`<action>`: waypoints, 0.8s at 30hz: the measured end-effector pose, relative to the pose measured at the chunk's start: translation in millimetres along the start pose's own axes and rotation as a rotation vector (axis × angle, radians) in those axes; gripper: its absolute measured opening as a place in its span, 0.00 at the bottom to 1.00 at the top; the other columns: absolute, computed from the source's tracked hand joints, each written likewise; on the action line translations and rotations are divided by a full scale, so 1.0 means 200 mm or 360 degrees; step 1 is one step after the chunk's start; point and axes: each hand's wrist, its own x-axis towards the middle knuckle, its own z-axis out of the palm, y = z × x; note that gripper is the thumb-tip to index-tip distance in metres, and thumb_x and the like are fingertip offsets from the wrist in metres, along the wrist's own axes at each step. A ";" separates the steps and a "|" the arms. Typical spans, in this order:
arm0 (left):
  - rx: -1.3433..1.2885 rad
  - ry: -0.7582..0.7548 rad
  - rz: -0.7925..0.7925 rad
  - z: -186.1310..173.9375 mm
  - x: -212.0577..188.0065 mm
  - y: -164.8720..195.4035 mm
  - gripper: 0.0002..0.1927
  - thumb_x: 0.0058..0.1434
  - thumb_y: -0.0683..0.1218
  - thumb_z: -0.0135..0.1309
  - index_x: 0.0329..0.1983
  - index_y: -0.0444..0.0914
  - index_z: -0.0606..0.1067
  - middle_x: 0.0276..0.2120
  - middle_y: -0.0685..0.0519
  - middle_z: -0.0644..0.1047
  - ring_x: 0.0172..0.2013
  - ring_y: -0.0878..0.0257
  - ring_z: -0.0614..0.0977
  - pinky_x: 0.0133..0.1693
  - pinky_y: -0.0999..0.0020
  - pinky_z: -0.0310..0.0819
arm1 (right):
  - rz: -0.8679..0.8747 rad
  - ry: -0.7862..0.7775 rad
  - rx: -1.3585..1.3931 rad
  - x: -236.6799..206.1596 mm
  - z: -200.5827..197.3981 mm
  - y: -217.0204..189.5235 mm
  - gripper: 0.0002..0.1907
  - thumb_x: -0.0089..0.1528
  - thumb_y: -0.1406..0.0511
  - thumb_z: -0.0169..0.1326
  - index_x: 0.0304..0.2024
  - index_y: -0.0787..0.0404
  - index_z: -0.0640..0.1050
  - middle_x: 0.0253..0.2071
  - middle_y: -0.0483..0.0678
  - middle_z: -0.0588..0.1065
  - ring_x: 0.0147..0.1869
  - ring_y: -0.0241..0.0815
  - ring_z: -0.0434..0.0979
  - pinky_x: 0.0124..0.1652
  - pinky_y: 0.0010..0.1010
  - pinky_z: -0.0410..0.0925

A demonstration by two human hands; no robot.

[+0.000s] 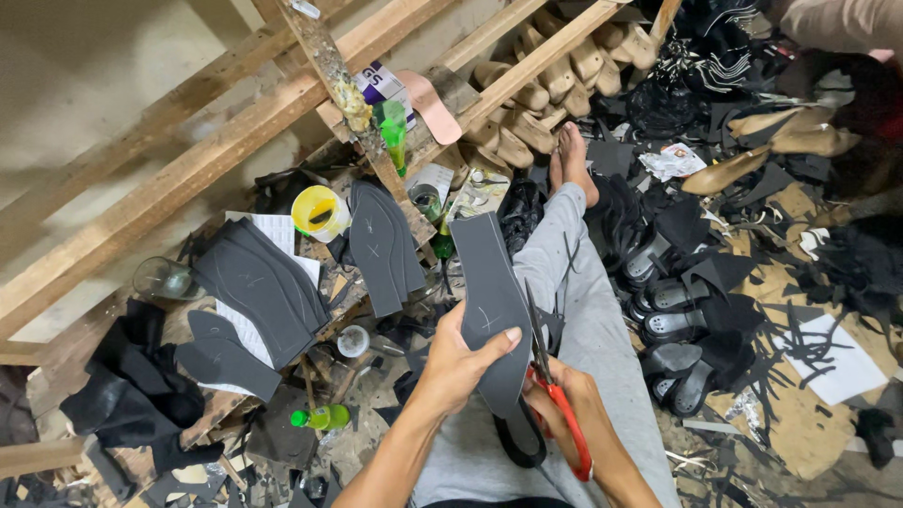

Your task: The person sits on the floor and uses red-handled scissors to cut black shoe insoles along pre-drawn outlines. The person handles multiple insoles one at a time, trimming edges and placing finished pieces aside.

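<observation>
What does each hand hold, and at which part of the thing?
The left hand grips the dark grey sole-shaped sheet near its lower end, thumb on the face. The right hand holds the scissors by the red handles.

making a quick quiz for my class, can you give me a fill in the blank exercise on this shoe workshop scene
1. The right hand holds scissors with ____ handles.
2. The left hand holds a dark grey sole piece shaped like a ____.
3. The person's trousers are ____ in colour.
4. The roll of tape on the bench is ____.

Missing words: red; shoe sole; grey; yellow
</observation>
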 end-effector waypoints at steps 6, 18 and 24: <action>0.0017 -0.0047 -0.0050 -0.04 0.01 0.00 0.17 0.57 0.37 0.62 0.50 0.33 0.75 0.40 0.54 0.79 0.40 0.69 0.79 0.43 0.72 0.76 | 0.0011 -0.0078 0.0014 0.00 -0.03 0.06 0.17 0.63 0.59 0.53 0.23 0.63 0.72 0.14 0.42 0.66 0.17 0.32 0.63 0.19 0.30 0.58; 0.0247 -0.0086 0.0127 0.00 0.04 0.05 0.10 0.63 0.38 0.58 0.47 0.32 0.76 0.38 0.54 0.80 0.39 0.69 0.79 0.43 0.72 0.76 | -0.0204 -0.0083 -0.0003 0.00 -0.01 -0.08 0.07 0.60 0.68 0.48 0.38 0.61 0.76 0.16 0.43 0.69 0.19 0.33 0.66 0.22 0.28 0.62; 0.0139 -0.0082 0.0065 -0.02 0.05 0.02 0.11 0.62 0.37 0.58 0.48 0.31 0.76 0.39 0.54 0.80 0.39 0.70 0.79 0.42 0.73 0.76 | -0.0197 -0.0081 -0.0029 0.03 -0.02 0.01 0.07 0.60 0.68 0.49 0.32 0.64 0.78 0.17 0.44 0.69 0.21 0.32 0.64 0.22 0.29 0.60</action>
